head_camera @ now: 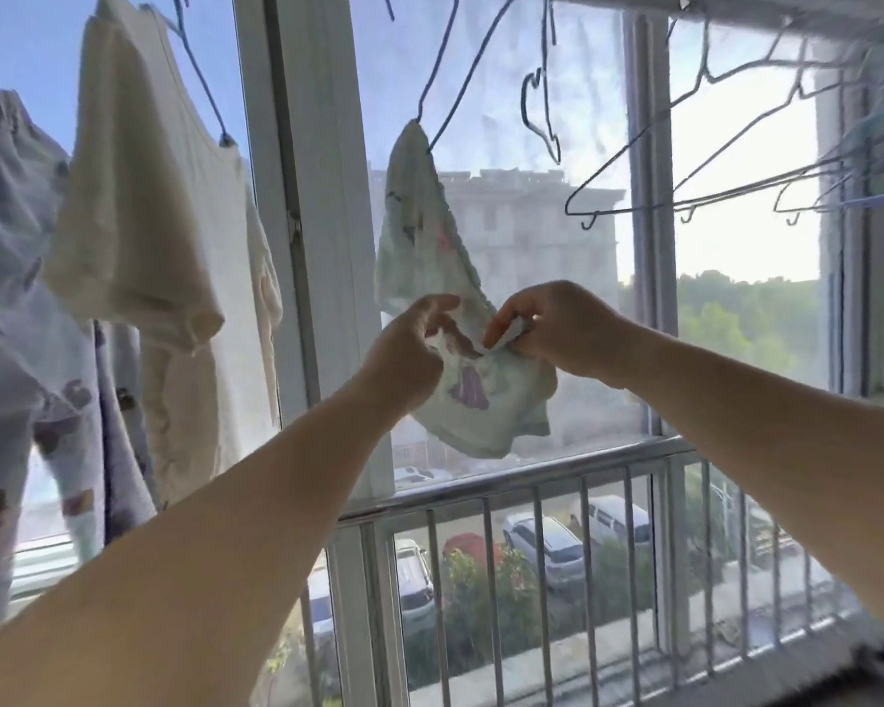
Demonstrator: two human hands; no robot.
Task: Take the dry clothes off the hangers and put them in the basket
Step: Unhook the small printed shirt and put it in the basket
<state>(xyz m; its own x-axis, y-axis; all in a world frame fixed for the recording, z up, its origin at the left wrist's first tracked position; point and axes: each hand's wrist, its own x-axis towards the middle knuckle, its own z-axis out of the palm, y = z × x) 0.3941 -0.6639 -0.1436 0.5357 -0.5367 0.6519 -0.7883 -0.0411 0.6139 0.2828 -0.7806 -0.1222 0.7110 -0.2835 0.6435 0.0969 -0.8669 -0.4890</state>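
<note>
Left hand (413, 339): raised in front of the window, fingers curled and pinching the lower part of the small printed garment (432, 257) at its left side.
Right hand (557, 331): raised just beside the left, thumb and fingers pinching a white bit of the same garment's edge.
Small printed garment: pale green with purple figures; its top corner is caught on the low end of a blue wire hanger (460, 79), and the cloth droops from there down to the two hands and hangs below them, in front of the glass.
Cream T-shirt (144, 211): on its own blue hanger to the left, beyond the white window post (307, 206), well apart from the hands.
Patterned clothes (16, 308): pale cloth with purple shapes at the far left edge, hanging just beside the T-shirt and partly behind it.
Bare hangers (695, 160): several thin wire ones bunched at the upper right, hung from a rod along the top of the window.
Railing (532, 533): metal bars across the lower window, below the garment.
Outside: parked cars (544, 546), a pale building (532, 232) and green trees (736, 318) show through the glass.
Basket: I cannot see it from here.
</note>
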